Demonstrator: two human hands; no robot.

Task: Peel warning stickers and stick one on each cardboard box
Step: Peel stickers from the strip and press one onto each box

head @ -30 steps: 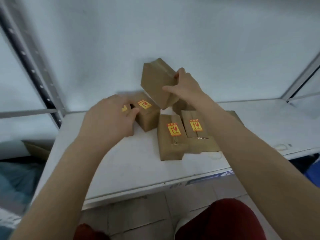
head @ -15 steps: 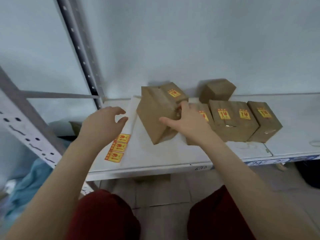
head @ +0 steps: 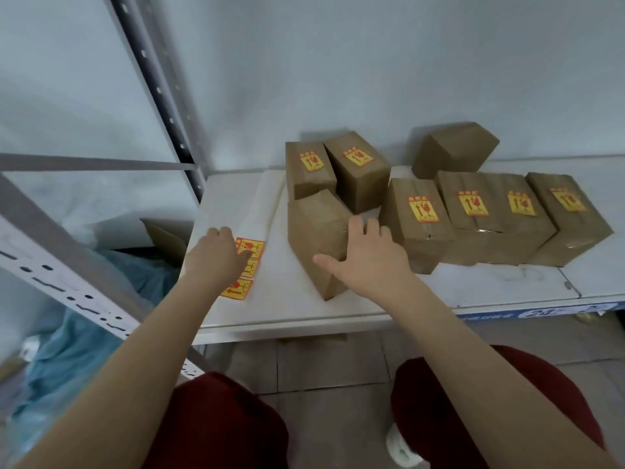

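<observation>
A plain brown cardboard box (head: 314,238) with no sticker stands at the shelf's front left, and my right hand (head: 368,262) grips its right side, thumb across the front face. My left hand (head: 216,255) lies on a white backing strip (head: 260,204), fingertips on the top one of three yellow-and-red warning stickers (head: 248,264); it holds nothing. Several stickered boxes (head: 421,214) stand in a row to the right, and two more stickered boxes (head: 309,167) stand behind the plain one. Another unstickered box (head: 453,150) leans against the back wall.
The white shelf (head: 490,282) ends in a front edge just before my knees. A perforated metal upright (head: 159,96) rises at the left. Blue cloth (head: 84,333) and an open carton (head: 165,235) lie below left.
My right hand has set the plain box down on the shelf in front of the two stickered boxes. My left hand has dropped onto the sticker strip. The view shifted left.
</observation>
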